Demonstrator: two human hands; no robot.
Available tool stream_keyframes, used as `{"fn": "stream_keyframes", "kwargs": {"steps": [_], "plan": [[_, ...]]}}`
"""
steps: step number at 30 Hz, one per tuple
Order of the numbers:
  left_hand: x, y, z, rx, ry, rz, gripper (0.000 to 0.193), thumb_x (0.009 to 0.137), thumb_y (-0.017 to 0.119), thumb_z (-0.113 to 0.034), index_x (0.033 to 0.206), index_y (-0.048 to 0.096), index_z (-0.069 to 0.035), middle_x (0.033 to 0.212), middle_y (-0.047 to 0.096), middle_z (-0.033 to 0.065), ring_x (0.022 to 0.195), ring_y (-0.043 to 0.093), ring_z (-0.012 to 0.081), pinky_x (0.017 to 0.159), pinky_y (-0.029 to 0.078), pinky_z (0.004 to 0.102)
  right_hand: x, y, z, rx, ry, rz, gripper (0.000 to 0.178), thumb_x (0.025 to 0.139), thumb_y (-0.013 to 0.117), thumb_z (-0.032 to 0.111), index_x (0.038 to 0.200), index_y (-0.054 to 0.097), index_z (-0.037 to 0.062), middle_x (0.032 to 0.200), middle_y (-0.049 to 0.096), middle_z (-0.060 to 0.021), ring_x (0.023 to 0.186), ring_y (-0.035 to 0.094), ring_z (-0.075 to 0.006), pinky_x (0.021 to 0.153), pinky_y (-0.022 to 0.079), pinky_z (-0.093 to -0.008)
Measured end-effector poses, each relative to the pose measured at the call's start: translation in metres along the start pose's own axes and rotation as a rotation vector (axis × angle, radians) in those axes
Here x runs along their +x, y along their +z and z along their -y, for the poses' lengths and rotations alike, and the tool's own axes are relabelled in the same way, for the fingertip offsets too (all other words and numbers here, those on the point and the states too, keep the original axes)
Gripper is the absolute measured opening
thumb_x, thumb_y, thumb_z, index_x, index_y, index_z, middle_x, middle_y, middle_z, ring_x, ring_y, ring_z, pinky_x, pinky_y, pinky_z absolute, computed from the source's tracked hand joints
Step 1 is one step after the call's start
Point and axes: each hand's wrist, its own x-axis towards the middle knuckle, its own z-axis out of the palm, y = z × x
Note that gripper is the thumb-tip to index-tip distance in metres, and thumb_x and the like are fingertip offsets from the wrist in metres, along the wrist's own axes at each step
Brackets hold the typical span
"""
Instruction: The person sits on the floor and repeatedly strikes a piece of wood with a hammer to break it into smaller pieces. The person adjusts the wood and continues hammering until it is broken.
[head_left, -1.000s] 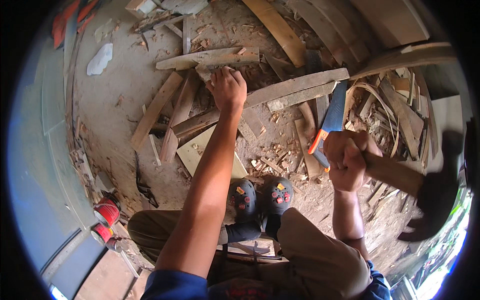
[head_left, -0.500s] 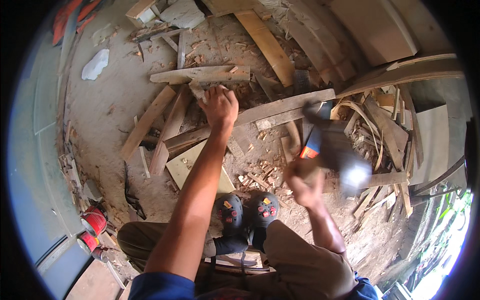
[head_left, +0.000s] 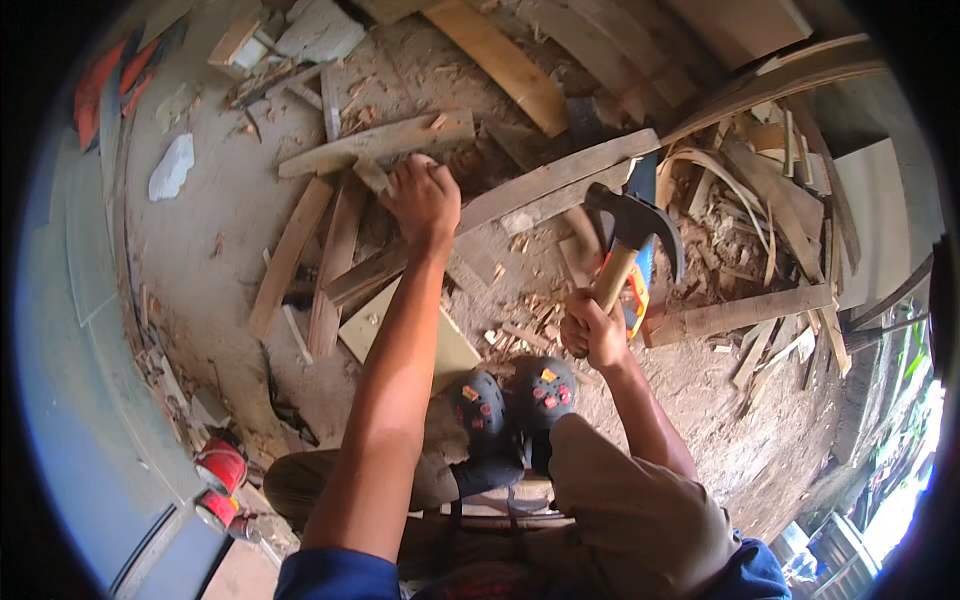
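My right hand (head_left: 597,330) is wrapped around the wooden handle of a claw hammer (head_left: 632,225). The hammer's dark head is raised above the right part of a long wooden beam (head_left: 560,183). Farther left, my left hand (head_left: 425,203) is closed over a short wood piece (head_left: 371,176), whose end sticks out past the fingers on the left; the rest lies hidden under the hand. Beneath and beside that hand, the beam runs slantwise across other boards. A handsaw (head_left: 638,285) with a blue blade and an orange-yellow handle lies partly behind the hammer.
Loose boards (head_left: 293,255) lie left of the beam, and a pale square panel (head_left: 440,340) sits before my feet. Scrap wood (head_left: 745,220) is heaped at right. Red cans (head_left: 220,466) stand by the blue-grey surface at left. Wood chips (head_left: 525,333) litter the dirt floor.
The hammer was smeared by motion and is now sharp, with its head turned up and away from me. My left hand stays on the wood piece. The whole view has shifted slightly.
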Motion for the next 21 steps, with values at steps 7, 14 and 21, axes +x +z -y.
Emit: {"fn": "stream_keyframes", "kwargs": {"steps": [7,14,21], "plan": [[-0.017,-0.030,-0.003,-0.502,0.319,-0.140,0.016,0.100,0.049,-0.016,0.104,0.061,-0.006,0.103,0.063,0.0137,0.102,0.061,0.0341,0.092,0.045,0.0478,-0.016,-0.038,0.010,-0.103,0.031,-0.161,0.028,0.093,0.053,0.011,0.069,0.039,0.0133,0.052,0.032,0.0044,0.038,0.027,-0.0072,0.037,0.020,-0.0272],[-0.202,-0.052,0.073,-0.922,-0.332,0.261,0.022,0.100,0.064,-0.027,0.106,0.065,-0.005,0.098,0.070,0.0068,0.091,0.068,0.0206,0.084,0.053,0.0317,-0.071,-0.063,-0.039,0.004,0.241,-0.229,0.031,0.091,0.055,0.013,0.066,0.036,0.0141,0.053,0.031,0.0037,0.039,0.028,-0.0094,0.038,0.022,-0.0288],[-0.143,-0.025,0.089,-1.803,-0.920,0.012,0.082,0.091,0.077,-0.031,0.154,0.031,-0.007,0.163,0.025,0.0128,0.152,0.022,0.0289,0.121,0.028,0.0481,-0.147,-0.063,-0.037,-0.001,0.289,-0.394,0.031,0.090,0.056,0.012,0.065,0.038,0.0154,0.054,0.032,0.0053,0.042,0.030,-0.0093,0.041,0.023,-0.0294]]}}
